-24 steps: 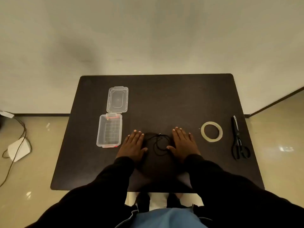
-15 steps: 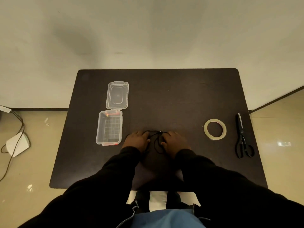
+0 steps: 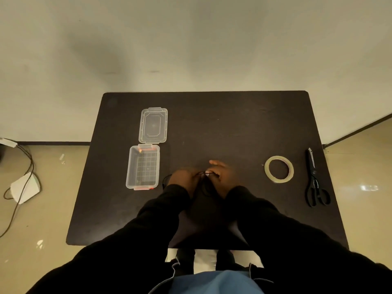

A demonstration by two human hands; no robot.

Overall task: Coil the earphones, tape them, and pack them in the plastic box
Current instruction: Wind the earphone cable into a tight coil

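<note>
Black earphones [image 3: 206, 183] lie in a loose tangle at the middle of the dark table [image 3: 233, 128], hard to see against it. My left hand [image 3: 184, 178] and my right hand [image 3: 222, 175] are close together over them, fingers curled and pinching the thin cable between them. A loop of cable pokes out left of my left hand. The clear plastic box [image 3: 143, 167] stands open to the left, its lid [image 3: 153, 125] flat behind it. A roll of clear tape [image 3: 279, 169] lies to the right.
Black scissors [image 3: 315, 181] lie near the table's right edge, beyond the tape. A white device with cables [image 3: 24, 187] sits on the floor to the left. A wall runs behind the table.
My hands were flat on the table either side of the earphones. They have since curled, come together and taken hold of the cable. The camera has tilted slightly.
</note>
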